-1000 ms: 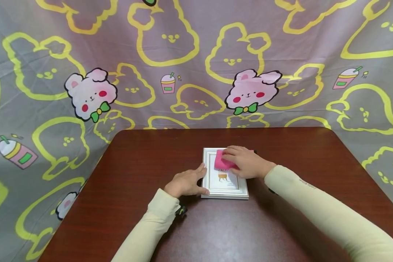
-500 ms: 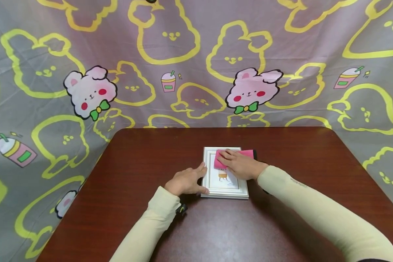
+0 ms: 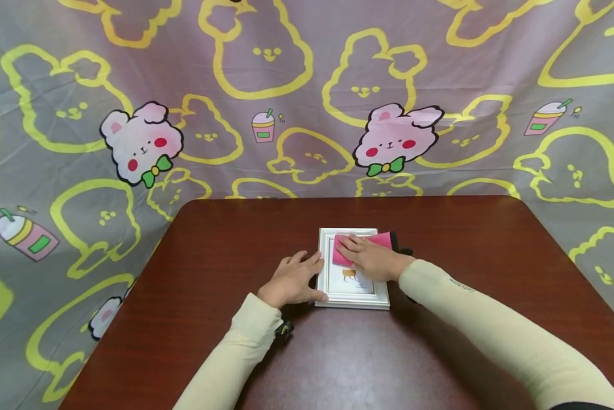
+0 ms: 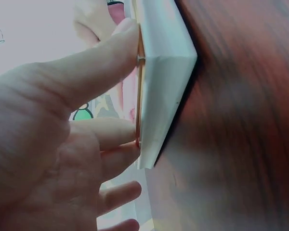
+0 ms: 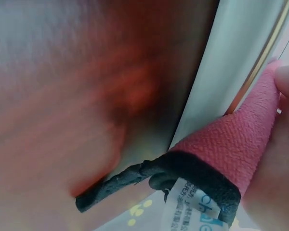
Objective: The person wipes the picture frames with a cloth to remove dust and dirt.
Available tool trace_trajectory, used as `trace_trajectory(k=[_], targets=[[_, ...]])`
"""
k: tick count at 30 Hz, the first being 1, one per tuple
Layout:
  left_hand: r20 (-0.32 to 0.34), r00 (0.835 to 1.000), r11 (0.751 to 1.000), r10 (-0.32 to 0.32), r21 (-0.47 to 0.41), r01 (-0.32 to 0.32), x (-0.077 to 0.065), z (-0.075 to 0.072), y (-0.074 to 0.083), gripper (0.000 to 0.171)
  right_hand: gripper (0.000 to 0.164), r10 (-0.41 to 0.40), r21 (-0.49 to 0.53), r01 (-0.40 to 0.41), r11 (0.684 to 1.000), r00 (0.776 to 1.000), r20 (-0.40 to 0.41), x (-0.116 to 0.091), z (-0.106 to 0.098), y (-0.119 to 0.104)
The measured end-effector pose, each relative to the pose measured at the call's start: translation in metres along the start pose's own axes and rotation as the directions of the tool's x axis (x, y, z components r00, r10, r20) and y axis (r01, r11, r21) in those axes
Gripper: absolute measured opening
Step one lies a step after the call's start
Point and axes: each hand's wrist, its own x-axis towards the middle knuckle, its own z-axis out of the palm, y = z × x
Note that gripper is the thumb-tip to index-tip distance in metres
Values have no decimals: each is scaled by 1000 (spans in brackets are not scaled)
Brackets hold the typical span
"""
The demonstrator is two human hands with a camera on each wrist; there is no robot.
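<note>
A white picture frame (image 3: 353, 303) lies flat on the dark red-brown table, with a small drawing (image 3: 349, 275) showing behind its front. My left hand (image 3: 292, 282) rests along the frame's left side, thumb and two fingertips touching the rim, the other fingers spread free. My right hand (image 3: 374, 259) presses a pink cloth (image 3: 383, 240) onto the upper part of the frame with its fingers stretched out. In the right wrist view the cloth's dark edging (image 5: 202, 168) and a white label (image 5: 190, 207) hang past the frame's side. My right palm is hidden.
The wooden table (image 3: 235, 239) extends around the frame on every side. Behind it hangs a grey-pink curtain (image 3: 307, 102) printed with yellow outlines and rabbit faces.
My right hand's fingers have flattened onto the cloth, and the hand has shifted slightly left and down. My left hand stays at the frame's side, its fingers a little more spread.
</note>
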Motion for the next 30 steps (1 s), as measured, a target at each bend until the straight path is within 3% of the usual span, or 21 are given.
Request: trace_trajectory(k=[6,15,30], targets=[[-47,999,1000,10,-1,-10,1,-1,-3,84,62,-46,-24,47,999,999,9,-11,5,-11],[-47,999,998,15,-62,-17,2,0,-7,84,61,-108,-52,107,993,994,-20,-26,15,-27],[-44,998,994,48,-100,-52,0,4,-10,83,61,-111,-32,110,993,994,-19,-35,19,-39]])
